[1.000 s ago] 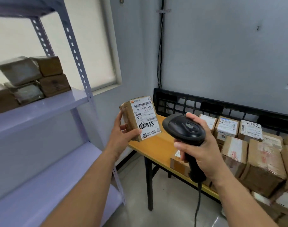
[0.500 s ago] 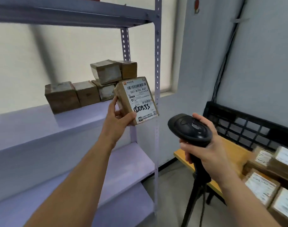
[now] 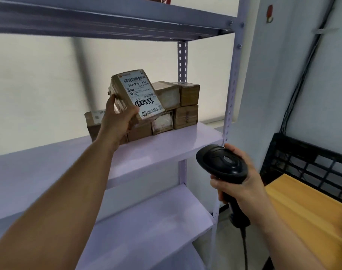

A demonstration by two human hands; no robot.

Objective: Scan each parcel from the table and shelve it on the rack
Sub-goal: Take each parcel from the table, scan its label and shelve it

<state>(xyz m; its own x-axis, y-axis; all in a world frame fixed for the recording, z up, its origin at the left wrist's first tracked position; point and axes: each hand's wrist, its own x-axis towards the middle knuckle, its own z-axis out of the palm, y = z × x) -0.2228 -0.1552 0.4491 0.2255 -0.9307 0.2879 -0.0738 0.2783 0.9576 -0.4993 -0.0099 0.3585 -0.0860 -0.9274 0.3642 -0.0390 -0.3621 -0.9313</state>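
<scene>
Parcel [image 3: 139, 95]: tilted brown box, white barcode label "507-N705 A37", black scrawl; held over the middle shelf [image 3: 166, 147] of the rack [image 3: 231, 98].
Left hand [image 3: 117, 121]: your fingers grasp its lower corner.
On that shelf: small brown boxes [image 3: 185, 106], stacked two high.
Right hand [image 3: 242, 184]: fingers clenched round the black scanner [image 3: 221, 164].

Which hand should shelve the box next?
Left. The left hand grips the labelled parcel up by the stacked parcels on the rack shelf; the right hand holds the barcode scanner.

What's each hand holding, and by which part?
The left hand grips the labelled parcel by its lower left corner, thumb on the label face. The right hand holds the scanner by its handle.
</scene>
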